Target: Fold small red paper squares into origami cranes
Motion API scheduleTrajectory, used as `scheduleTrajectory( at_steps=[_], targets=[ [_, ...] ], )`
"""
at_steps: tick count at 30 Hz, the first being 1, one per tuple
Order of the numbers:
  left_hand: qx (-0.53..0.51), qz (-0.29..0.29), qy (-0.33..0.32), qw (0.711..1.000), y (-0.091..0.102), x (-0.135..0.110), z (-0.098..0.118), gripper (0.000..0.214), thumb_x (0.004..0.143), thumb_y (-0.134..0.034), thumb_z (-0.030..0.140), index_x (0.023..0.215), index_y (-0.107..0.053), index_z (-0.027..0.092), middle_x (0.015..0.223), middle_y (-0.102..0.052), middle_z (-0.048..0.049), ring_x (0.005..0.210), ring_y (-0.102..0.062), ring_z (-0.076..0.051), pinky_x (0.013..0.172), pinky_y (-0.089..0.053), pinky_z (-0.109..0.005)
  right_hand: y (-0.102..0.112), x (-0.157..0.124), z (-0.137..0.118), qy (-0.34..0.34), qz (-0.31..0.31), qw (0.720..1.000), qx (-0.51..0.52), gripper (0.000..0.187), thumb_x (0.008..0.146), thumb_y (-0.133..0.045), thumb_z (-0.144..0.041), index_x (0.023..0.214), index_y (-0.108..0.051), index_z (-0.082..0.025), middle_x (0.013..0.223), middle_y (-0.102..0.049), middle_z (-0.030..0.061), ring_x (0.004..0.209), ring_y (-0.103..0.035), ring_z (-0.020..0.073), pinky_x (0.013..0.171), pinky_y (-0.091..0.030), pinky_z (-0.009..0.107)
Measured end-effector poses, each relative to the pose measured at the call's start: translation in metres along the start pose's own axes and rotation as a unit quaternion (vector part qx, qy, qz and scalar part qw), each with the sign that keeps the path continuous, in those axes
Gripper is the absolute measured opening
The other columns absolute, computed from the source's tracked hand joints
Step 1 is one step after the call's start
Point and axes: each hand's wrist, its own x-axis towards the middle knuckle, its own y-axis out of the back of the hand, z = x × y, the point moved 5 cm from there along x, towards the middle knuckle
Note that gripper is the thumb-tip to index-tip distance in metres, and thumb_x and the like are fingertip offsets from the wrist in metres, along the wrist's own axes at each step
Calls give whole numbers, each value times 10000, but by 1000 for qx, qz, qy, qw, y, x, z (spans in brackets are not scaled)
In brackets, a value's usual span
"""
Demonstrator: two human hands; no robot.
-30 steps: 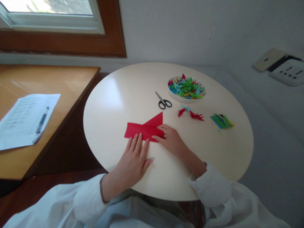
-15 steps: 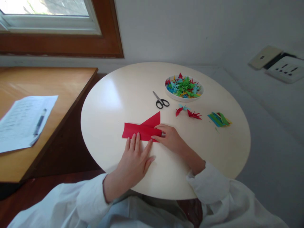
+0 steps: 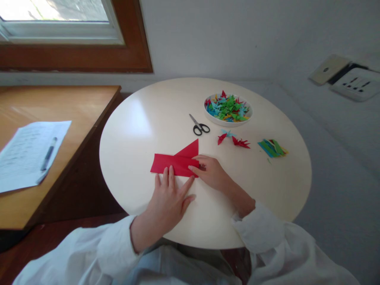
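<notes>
We locate the folded red paper (image 3: 175,164) on the round table (image 3: 127,146), directly before us. Our left hand (image 3: 166,204) is spread, fingertips along the near edge; our right hand (image 3: 212,173) pinches the right end between thumb and fingers. We judge the sheet light, flexible and easily creased or torn; we grip edges or corners, using gentle pressure.
</notes>
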Motion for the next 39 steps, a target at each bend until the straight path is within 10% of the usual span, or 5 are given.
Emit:
scheduleTrajectory(
  at_steps=[13,21,39],
  targets=[
    [-23,26,4,999,4,3,3,461,864,-380,464,1292,-443,306,1217,-551,-176,1182,-434,-399,931,-248,-662,-3,-2,4,7,19,1000,-14,133,747,-566,-119,850,-649,-135,907,-661,81,809,-609,171,728,-478,300],
    [-64,34,-54,996,-6,-8,-25,437,899,-357,342,1261,-472,126,1282,-509,-169,1224,-416,-300,968,-379,-461,-3,-3,1,17,27,998,-53,145,733,-600,-104,869,-642,-133,932,-670,95,849,-622,187,769,-488,311],
    [-28,55,21,998,-5,-30,-79,368,875,-365,258,1163,-562,140,1249,-545,-142,1111,-501,-289,968,-360,-494,-6,-3,8,39,50,995,-72,141,720,-622,-173,859,-646,-166,904,-675,78,813,-635,195,741,-514,320]
  ],
)
